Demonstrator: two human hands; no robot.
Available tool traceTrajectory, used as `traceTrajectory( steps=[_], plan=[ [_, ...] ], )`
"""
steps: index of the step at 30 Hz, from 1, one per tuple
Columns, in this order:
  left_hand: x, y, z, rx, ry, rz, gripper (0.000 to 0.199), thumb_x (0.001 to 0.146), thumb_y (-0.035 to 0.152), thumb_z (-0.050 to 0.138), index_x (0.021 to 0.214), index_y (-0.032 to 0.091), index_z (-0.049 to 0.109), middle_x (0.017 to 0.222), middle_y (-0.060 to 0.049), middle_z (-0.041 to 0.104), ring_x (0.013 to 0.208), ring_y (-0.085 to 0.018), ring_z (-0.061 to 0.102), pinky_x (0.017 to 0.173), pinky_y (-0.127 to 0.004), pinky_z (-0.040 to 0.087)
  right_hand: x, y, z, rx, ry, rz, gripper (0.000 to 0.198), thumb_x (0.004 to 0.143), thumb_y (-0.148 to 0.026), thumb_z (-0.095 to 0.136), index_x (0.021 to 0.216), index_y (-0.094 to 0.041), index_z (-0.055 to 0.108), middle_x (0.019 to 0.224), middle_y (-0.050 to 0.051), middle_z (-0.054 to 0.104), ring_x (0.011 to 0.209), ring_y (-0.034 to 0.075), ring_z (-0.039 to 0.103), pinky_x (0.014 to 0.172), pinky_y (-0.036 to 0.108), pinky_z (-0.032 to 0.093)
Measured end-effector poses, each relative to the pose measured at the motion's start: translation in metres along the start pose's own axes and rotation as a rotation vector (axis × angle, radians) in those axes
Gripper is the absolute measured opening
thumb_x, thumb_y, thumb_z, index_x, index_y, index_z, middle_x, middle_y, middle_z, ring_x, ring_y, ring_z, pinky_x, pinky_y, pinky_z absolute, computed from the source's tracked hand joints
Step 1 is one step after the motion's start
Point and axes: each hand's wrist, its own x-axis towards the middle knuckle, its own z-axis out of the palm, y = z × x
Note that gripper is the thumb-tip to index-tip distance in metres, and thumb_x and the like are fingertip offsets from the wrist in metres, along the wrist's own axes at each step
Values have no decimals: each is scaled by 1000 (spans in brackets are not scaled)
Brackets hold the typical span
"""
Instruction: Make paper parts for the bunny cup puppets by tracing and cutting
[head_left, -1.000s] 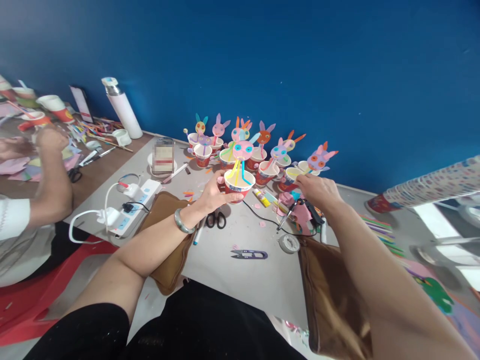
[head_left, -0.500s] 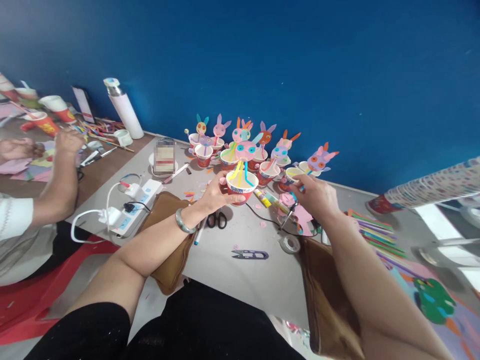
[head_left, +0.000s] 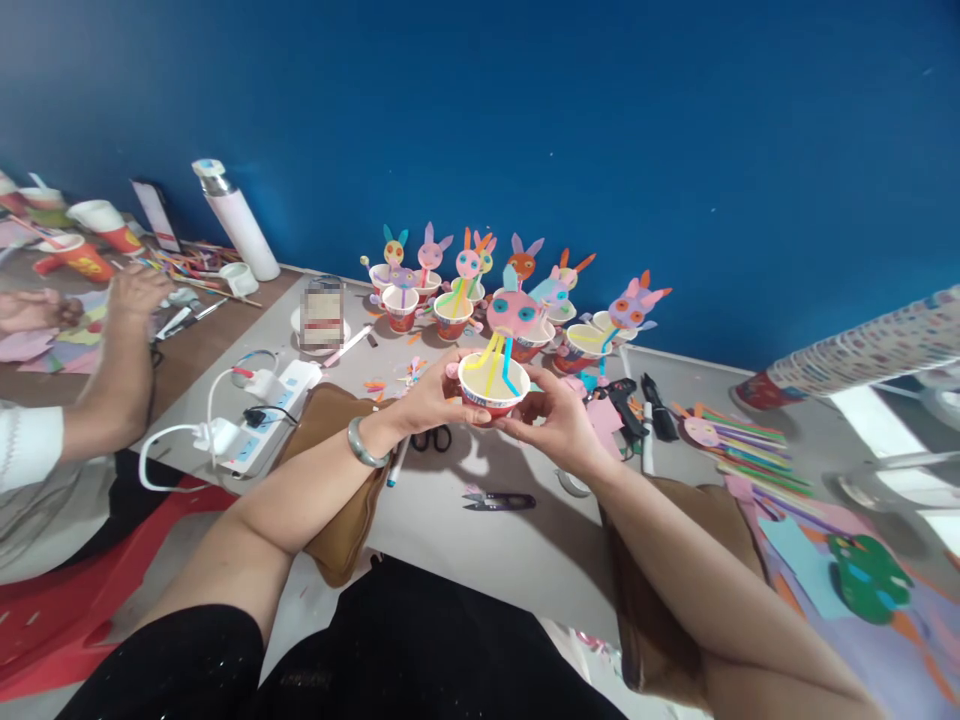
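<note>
A red and white paper cup (head_left: 480, 380) is held upright above the grey table, a pink paper rabbit head (head_left: 514, 313) rising from it on yellow and blue strips. My left hand (head_left: 431, 398), with a bangle on the wrist, is closed around the cup's left side. From the right, my right hand (head_left: 559, 418) grips the same cup, its fingers partly hidden behind it. Several finished-looking rabbit cups, such as one with a purple head (head_left: 401, 308), stand behind against the blue wall. Below my hands lie black-handled scissors (head_left: 435, 438) and thread snips (head_left: 499, 502).
A hot glue gun (head_left: 622, 408), a tape roll (head_left: 574, 484) and coloured strips (head_left: 765, 455) lie at right, near a long stack of paper cups (head_left: 870, 355). Leftward are a power strip (head_left: 274, 420), a white flask (head_left: 244, 225) and another person's hand (head_left: 139, 290).
My right hand has come left from the rear cups and now grips the held cup too. That cup has shifted slightly right in view. The glue gun is now uncovered.
</note>
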Motion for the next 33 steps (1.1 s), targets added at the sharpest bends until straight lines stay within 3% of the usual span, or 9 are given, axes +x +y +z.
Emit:
traceTrajectory(
  steps=[5, 11, 15, 17, 19, 22, 26, 29, 33],
  plan=[
    [-1, -7, 1, 181, -41, 78, 95, 64, 52, 93, 141, 20, 48, 138, -16, 57, 126, -31, 60, 103, -44, 52, -1, 6, 11, -93, 22, -82, 39, 73, -37, 80, 104, -20, 63, 88, 3, 63, 67, 15, 58, 52, 27, 51],
    [-4, 1, -2, 345, 30, 268, 109, 73, 69, 79, 157, 23, 26, 136, -19, 58, 124, -29, 62, 103, -45, 53, 0, 13, 8, -255, 114, -143, 39, 78, -37, 75, 112, -21, 62, 93, 5, 66, 64, 15, 59, 53, 28, 50],
    [-10, 16, 1, 695, 250, 528, 58, 93, 48, 69, 140, 20, 47, 114, -11, 67, 103, -21, 66, 91, -38, 56, 1, 28, 4, -392, 129, -119, 41, 81, -38, 73, 116, -21, 62, 90, 4, 65, 56, 14, 55, 51, 28, 46],
    [-13, 21, 6, 899, 220, 669, 25, 98, 31, 64, 120, 21, 59, 105, -7, 70, 97, -18, 67, 90, -36, 55, 1, 34, 3, -427, 114, -113, 42, 80, -39, 73, 117, -20, 61, 90, 4, 66, 56, 14, 55, 53, 29, 45],
    [-15, 23, 11, 1049, 116, 753, 11, 99, 25, 61, 109, 21, 62, 101, -4, 71, 94, -17, 67, 88, -35, 56, 1, 37, 4, -440, 100, -118, 44, 81, -41, 73, 117, -20, 60, 88, 4, 66, 56, 14, 55, 54, 29, 44],
    [-18, 21, 17, 1175, -22, 759, 15, 101, 24, 56, 114, 20, 64, 107, -5, 74, 95, -17, 69, 86, -34, 57, -1, 38, 7, -463, 70, -141, 45, 82, -43, 72, 118, -20, 60, 84, 3, 65, 58, 15, 55, 56, 29, 44],
    [-22, 19, 20, 1283, -39, 690, 25, 105, 19, 47, 119, 20, 66, 115, -6, 74, 97, -15, 70, 81, -29, 56, -5, 36, 8, -475, -25, -163, 44, 83, -39, 71, 122, -21, 60, 86, 4, 68, 61, 17, 58, 59, 30, 46],
    [-24, 21, 20, 1384, -68, 639, 25, 104, 17, 45, 111, 21, 69, 106, -3, 75, 82, -12, 70, 67, -25, 53, -7, 36, 9, -468, -112, -169, 50, 83, -36, 71, 130, -22, 57, 100, 8, 72, 71, 21, 65, 64, 33, 51],
    [-24, 24, 21, 1519, -187, 633, 23, 100, 10, 47, 95, 17, 69, 91, -2, 73, 61, -11, 62, 54, -27, 45, -9, 42, 13, -506, -176, -206, 60, 81, -30, 70, 139, -25, 53, 121, 11, 71, 101, 30, 70, 80, 39, 56]
  ],
)
